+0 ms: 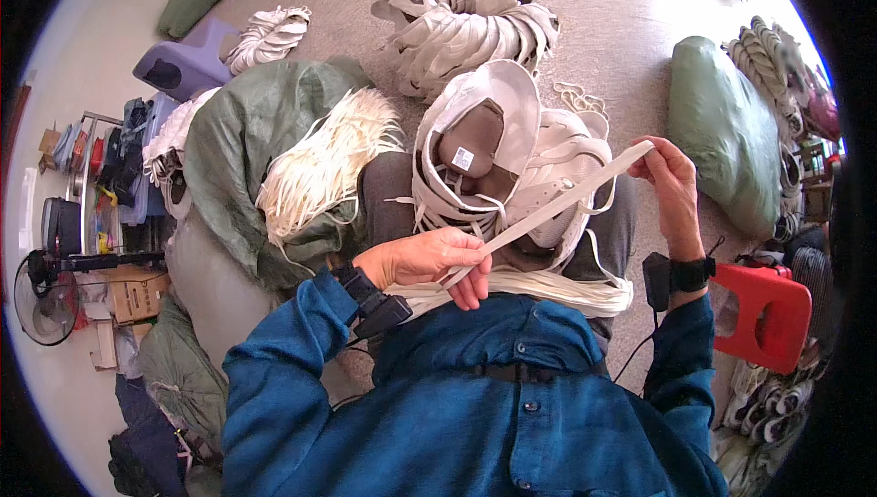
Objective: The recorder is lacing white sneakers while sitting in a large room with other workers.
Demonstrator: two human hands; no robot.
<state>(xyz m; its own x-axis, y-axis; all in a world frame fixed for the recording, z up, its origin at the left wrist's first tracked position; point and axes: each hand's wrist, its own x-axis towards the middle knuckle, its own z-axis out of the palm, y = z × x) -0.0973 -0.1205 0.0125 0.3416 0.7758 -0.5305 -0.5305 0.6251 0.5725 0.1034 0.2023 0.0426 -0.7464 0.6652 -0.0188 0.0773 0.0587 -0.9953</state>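
Note:
A flat off-white shoelace (565,201) is stretched slantwise between my hands. My left hand (440,258) pinches its lower end, in front of my waist. Higher and to the right, my right hand (669,175) grips the other end between thumb and fingers. Under the lace, off-white shoe uppers (519,95) rest on my lap, with brown lining and a small white label (464,159) in one. Loose lace ends hang from them. A bundle of pale laces (571,292) lies across my lap, against my shirt.
More pale laces (331,163) spill over a green sack (237,132) at left. A coiled stack of uppers (466,26) lies on the floor ahead. To the right are a full green sack (717,136) and a red plastic stool (766,314). A fan (44,291) stands far left.

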